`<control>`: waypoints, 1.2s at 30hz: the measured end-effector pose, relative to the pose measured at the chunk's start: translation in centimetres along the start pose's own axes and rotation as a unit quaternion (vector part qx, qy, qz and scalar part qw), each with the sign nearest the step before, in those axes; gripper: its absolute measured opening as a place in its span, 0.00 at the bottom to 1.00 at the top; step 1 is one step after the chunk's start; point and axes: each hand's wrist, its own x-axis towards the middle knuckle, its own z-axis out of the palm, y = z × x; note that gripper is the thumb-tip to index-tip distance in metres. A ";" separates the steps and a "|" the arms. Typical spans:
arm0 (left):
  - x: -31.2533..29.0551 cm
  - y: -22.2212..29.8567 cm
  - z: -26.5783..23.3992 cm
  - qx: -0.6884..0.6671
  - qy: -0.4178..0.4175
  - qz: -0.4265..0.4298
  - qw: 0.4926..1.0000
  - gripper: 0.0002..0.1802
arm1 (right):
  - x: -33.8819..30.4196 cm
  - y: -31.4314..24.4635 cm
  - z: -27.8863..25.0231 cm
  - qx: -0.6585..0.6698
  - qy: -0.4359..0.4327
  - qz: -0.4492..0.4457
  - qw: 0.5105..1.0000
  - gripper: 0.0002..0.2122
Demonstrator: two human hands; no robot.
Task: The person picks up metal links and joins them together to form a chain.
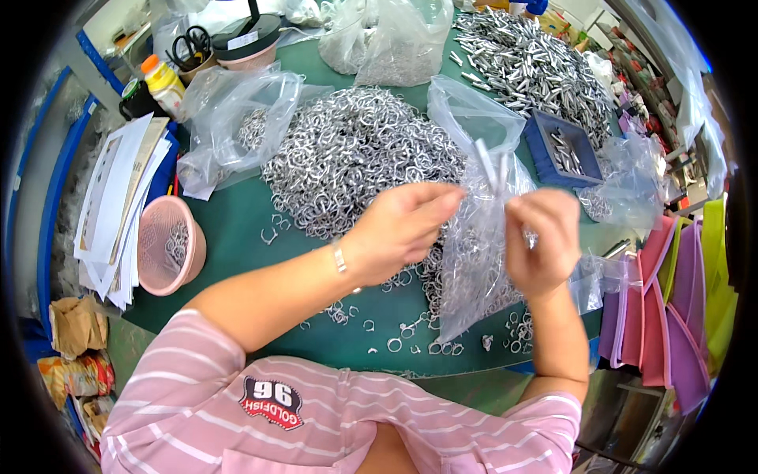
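Note:
My left hand (407, 225) is closed, its thumb and fingertips pinched together in front of the heap of silver metal rings (363, 150). Whatever lies between those fingertips cannot be made out. To its right, my right hand (545, 241) is curled and smeared by motion, with a small shiny metal piece (530, 236) showing in its fingers. Two blurred pale metal sticks (491, 167) stand up between the hands, close to my right fingertips; whether these fingers hold them is unclear. Behind and below lies a clear plastic bag (474, 272), partly over more rings.
Loose rings (395, 344) lie along the near table edge. A pink basket (162, 246) and papers (118, 189) are at left. At back right are a pile of metal tubes (529, 67) and a blue tray (545, 170). Coloured bins (655, 316) stand at right.

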 end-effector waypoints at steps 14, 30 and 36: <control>2.7 0.1 -1.4 0.473 0.137 0.259 0.831 0.10 | 1.8 -1.0 4.1 0.148 0.010 0.125 0.981 0.13; 2.9 1.5 -1.6 0.401 0.084 0.076 0.909 0.11 | 1.4 0.4 2.3 0.275 -0.055 0.157 0.947 0.11; 3.0 1.0 -2.3 0.328 -0.022 0.164 0.930 0.09 | 2.4 2.5 3.1 0.544 -0.056 0.304 0.780 0.06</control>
